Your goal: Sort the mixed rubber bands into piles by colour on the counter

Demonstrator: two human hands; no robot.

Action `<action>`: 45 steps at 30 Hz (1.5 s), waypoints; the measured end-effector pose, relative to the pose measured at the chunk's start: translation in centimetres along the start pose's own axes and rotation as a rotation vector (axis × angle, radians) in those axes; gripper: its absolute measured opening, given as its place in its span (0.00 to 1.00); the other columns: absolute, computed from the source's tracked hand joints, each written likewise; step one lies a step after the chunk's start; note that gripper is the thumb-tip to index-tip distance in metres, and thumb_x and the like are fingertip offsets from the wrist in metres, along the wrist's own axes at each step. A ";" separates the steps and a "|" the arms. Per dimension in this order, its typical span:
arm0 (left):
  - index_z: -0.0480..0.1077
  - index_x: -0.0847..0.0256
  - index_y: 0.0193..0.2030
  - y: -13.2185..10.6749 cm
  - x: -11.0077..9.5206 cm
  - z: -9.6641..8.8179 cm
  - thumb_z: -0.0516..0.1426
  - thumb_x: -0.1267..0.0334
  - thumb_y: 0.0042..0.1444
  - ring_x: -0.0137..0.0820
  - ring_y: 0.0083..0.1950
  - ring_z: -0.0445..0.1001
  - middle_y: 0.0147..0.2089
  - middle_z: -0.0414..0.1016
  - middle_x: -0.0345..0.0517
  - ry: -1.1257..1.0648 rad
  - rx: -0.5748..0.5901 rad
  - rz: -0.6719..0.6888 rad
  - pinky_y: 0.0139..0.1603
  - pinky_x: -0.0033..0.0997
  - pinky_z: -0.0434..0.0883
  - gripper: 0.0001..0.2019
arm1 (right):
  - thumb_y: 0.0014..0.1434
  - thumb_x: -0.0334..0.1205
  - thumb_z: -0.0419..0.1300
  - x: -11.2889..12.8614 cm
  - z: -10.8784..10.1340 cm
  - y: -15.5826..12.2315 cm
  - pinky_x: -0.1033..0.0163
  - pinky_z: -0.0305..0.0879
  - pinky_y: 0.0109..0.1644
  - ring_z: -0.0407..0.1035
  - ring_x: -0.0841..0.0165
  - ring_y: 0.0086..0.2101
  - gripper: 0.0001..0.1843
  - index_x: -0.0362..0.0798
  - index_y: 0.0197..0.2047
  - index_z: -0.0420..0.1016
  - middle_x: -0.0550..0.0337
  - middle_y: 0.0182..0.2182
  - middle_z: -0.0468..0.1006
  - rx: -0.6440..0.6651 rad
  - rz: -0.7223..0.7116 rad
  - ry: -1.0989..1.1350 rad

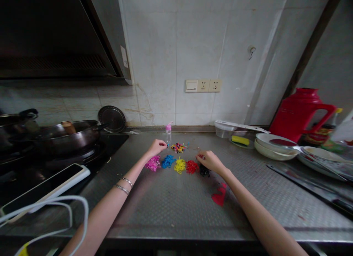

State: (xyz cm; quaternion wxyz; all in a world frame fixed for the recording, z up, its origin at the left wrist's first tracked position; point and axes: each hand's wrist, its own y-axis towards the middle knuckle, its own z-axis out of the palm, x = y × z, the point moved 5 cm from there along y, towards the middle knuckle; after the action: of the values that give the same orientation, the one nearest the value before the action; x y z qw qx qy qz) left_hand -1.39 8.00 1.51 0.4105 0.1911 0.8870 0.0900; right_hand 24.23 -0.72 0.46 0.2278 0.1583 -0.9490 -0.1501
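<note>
Small rubber bands lie sorted by colour in a row on the metal counter: a pink pile [153, 163], a blue pile [168, 161], a yellow pile [180, 165], a red pile [191, 167] and a black pile [204, 171]. Behind the row is a mixed-colour pile [179, 148]. My left hand [157, 147] is pinched left of the mixed pile, a tiny dark bit at its fingertips. Above the black pile, which it partly hides, my right hand [209, 159] has its fingers closed; what they hold is too small to make out.
A small clear bottle [168, 133] with a pink top stands behind the piles. A red scrap [219, 195] lies near my right forearm. On the right are bowls [273, 149], a knife [306, 184] and a red thermos [296, 112]. Pans [68, 138] stand left.
</note>
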 end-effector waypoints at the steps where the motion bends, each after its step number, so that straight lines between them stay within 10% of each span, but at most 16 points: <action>1: 0.73 0.69 0.30 -0.3 -0.3 -0.2 0.54 0.65 0.44 0.25 0.24 0.68 0.26 0.74 0.46 -0.024 0.005 -0.005 0.27 0.24 0.65 0.10 | 0.52 0.41 0.51 0.0 0.0 0.0 0.70 0.59 0.34 0.69 0.69 0.31 0.13 0.47 0.32 0.76 0.56 0.29 0.77 -0.011 -0.009 0.021; 19: 0.73 0.68 0.31 -2.7 -5.3 0.2 0.56 0.64 0.45 0.25 0.26 0.68 0.27 0.74 0.45 -0.175 0.150 0.099 0.27 0.23 0.64 0.09 | 0.44 0.40 0.61 7.6 3.3 4.7 0.67 0.67 0.32 0.71 0.69 0.31 0.30 0.44 0.52 0.64 0.54 0.41 0.74 0.108 -0.056 0.697; 26: 0.73 0.69 0.30 -3.1 -6.0 1.1 0.56 0.68 0.44 0.26 0.28 0.69 0.27 0.74 0.45 -0.198 0.161 0.090 0.30 0.23 0.65 0.07 | 0.44 0.38 0.60 7.8 4.7 5.7 0.69 0.67 0.26 0.68 0.72 0.23 0.25 0.44 0.48 0.69 0.64 0.23 0.75 0.169 -0.042 0.788; 45: 0.74 0.68 0.30 -2.6 -3.5 1.1 0.56 0.65 0.43 0.27 0.27 0.69 0.28 0.75 0.47 -0.040 0.198 0.065 0.28 0.24 0.64 0.09 | 0.45 0.36 0.59 3.2 2.4 4.1 0.67 0.70 0.28 0.71 0.69 0.28 0.16 0.44 0.40 0.75 0.58 0.28 0.77 0.087 0.056 0.737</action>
State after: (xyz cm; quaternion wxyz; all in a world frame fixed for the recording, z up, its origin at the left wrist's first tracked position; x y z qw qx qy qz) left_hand 0.81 4.21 2.37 0.4040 0.2610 0.8767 0.0114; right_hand 19.40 2.30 1.12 0.5513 0.1854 -0.8127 -0.0363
